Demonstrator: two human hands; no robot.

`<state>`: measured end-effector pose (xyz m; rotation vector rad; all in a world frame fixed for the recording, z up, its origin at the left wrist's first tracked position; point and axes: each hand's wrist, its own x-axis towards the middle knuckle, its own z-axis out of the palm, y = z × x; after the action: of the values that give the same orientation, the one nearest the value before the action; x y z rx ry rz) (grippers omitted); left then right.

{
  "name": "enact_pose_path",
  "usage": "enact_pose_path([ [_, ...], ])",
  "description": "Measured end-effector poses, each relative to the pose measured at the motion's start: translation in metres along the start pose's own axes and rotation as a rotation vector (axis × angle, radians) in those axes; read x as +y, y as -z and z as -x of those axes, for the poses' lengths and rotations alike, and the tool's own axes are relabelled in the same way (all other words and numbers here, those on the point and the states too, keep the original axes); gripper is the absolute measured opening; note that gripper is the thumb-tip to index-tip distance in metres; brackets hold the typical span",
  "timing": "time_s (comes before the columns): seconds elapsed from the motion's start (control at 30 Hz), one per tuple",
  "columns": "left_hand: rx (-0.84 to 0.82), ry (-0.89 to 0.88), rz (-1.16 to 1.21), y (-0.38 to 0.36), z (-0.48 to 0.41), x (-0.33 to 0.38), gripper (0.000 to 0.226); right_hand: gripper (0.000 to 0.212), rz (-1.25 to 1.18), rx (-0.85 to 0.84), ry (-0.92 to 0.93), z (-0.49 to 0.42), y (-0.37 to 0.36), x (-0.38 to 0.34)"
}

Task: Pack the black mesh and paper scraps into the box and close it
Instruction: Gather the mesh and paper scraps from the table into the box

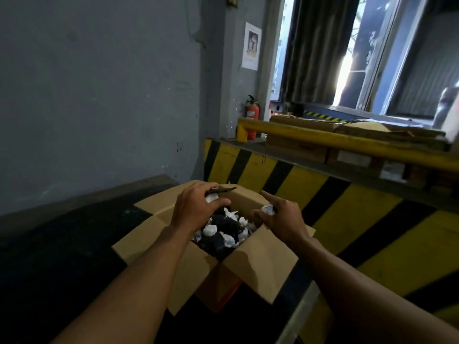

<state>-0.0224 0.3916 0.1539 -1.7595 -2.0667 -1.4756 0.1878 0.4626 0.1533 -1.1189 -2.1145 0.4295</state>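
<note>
An open cardboard box [258, 264] stands on the dark floor with its flaps spread outward. Inside lies black mesh [224, 225] mixed with several crumpled white paper scraps [210, 229]. My left hand [196, 209] hovers over the box's far left side, its fingers curled round a white scrap and a strip of black mesh. Over the right side, my right hand [280, 217] pinches another white paper scrap [268, 209], with the index finger pointing away.
A black-and-yellow striped barrier [347, 202] runs along the right, topped by a yellow rail [323, 137] and stacked flat cardboard [372, 130]. A grey wall [99, 83] rises behind. A red fire extinguisher [252, 112] stands in the far corner.
</note>
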Motion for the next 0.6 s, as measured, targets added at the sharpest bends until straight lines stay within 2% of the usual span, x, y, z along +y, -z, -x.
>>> enact_pose_path([
  [0.1, -0.01, 0.019, -0.002, -0.018, -0.021, -0.017, 0.056, 0.064, 0.002, -0.003, 0.017, -0.03, -0.011, 0.007],
  [0.27, 0.003, 0.118, -0.056, -0.036, -0.04, -0.05, 0.06, 0.064, -0.018, -0.112, 0.033, -0.084, -0.049, 0.017],
  [0.6, 0.187, 0.397, -0.266, -0.065, -0.057, -0.092, 0.063, 0.053, -0.098, -0.296, 0.32, -0.195, -0.132, 0.047],
])
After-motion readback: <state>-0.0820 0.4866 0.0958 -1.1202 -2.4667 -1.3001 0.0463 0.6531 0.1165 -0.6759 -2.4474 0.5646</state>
